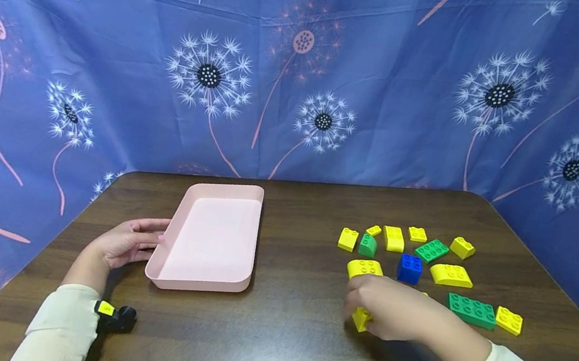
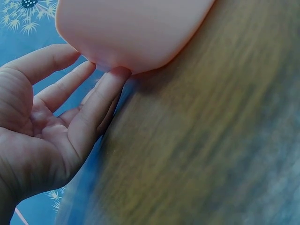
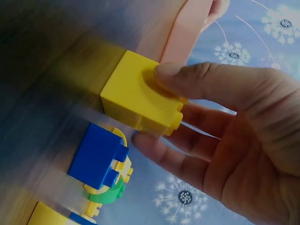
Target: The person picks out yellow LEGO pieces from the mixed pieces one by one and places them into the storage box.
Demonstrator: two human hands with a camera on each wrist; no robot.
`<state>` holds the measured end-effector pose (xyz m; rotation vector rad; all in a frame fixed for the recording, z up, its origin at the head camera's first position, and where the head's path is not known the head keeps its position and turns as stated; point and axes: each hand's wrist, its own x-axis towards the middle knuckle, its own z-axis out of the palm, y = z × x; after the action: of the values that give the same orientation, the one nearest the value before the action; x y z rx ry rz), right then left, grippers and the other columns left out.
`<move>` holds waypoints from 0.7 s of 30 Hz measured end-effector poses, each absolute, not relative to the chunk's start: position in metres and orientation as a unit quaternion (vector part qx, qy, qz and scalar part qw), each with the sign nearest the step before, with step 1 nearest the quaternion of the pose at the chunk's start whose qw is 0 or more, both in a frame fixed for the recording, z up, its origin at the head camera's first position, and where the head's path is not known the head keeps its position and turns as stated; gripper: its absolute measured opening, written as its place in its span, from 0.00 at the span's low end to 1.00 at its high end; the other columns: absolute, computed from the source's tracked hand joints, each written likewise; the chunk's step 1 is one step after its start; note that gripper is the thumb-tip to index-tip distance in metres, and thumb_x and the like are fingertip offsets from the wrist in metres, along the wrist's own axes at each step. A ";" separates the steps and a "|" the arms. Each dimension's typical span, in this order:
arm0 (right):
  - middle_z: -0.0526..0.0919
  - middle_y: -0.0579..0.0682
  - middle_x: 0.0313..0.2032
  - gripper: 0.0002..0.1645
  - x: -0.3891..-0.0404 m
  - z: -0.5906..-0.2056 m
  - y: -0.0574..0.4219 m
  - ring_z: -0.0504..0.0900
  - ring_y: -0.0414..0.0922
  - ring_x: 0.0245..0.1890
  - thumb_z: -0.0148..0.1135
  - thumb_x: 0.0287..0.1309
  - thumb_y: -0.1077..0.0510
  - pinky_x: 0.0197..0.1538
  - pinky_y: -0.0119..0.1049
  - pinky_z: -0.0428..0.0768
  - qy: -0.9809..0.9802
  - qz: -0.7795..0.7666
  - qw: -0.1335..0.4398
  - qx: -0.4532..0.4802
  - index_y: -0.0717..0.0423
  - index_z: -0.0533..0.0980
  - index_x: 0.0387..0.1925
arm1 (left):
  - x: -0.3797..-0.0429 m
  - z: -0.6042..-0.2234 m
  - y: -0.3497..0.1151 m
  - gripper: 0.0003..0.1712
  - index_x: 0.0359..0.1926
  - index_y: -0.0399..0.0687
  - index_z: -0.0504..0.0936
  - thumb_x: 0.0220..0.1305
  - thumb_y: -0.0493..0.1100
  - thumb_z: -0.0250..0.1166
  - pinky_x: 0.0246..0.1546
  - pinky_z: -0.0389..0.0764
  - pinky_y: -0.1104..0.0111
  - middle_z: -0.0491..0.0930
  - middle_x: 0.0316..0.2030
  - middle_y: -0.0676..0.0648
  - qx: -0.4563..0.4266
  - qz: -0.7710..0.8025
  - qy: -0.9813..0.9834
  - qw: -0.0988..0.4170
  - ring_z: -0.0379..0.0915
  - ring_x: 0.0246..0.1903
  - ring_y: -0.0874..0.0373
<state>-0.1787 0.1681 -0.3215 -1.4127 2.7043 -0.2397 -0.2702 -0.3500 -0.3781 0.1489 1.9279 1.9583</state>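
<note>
My left hand (image 1: 128, 242) touches the left outer wall of a shallow pink tray (image 1: 213, 238) with its fingertips. In the left wrist view its fingers (image 2: 65, 86) are fairly straight and nothing lies in the palm. At the right, my right hand (image 1: 389, 309) pinches a yellow toy brick (image 1: 360, 320) between thumb and fingers; the right wrist view shows this brick (image 3: 138, 89) with its studs towards the palm. Just beyond that hand is a yellow brick with rounded ends (image 1: 365, 267), partly hidden by it.
Several loose bricks lie on the right of the brown table (image 1: 249, 352), among them a blue brick (image 1: 409, 269), a long green brick (image 1: 471, 310) and a curved yellow brick (image 1: 452, 275). A blue dandelion-print cloth (image 1: 270, 88) hangs behind the table.
</note>
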 end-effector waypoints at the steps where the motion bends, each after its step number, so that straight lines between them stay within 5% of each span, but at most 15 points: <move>1: 0.78 0.36 0.33 0.18 -0.179 -0.322 0.167 0.76 0.36 0.34 0.78 0.36 0.69 0.39 0.32 0.80 0.882 -0.081 0.040 -0.462 0.48 0.84 0.31 | -0.270 -0.378 -0.350 0.24 0.66 0.43 0.70 0.70 0.31 0.55 0.45 0.81 0.63 0.82 0.45 0.51 0.054 0.697 0.688 0.194 0.81 0.43 0.57; 10: 0.78 0.36 0.30 0.16 -0.176 -0.322 0.162 0.76 0.35 0.33 0.79 0.36 0.69 0.38 0.31 0.80 0.888 -0.078 0.041 -0.451 0.49 0.84 0.28 | -0.268 -0.376 -0.350 0.29 0.70 0.36 0.63 0.70 0.31 0.55 0.45 0.81 0.63 0.82 0.46 0.51 0.052 0.695 0.690 0.192 0.80 0.44 0.58; 21: 0.77 0.38 0.28 0.14 -0.180 -0.306 0.156 0.74 0.36 0.31 0.78 0.38 0.68 0.34 0.27 0.77 0.878 -0.078 0.011 -0.472 0.52 0.84 0.28 | -0.267 -0.376 -0.349 0.27 0.68 0.39 0.67 0.69 0.31 0.56 0.45 0.81 0.63 0.82 0.45 0.50 0.049 0.701 0.686 0.191 0.80 0.44 0.58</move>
<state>-0.1795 0.1561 -0.3055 -1.4718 2.7393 -0.2437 -0.2668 -0.3495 -0.3758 0.1375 1.9256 1.9683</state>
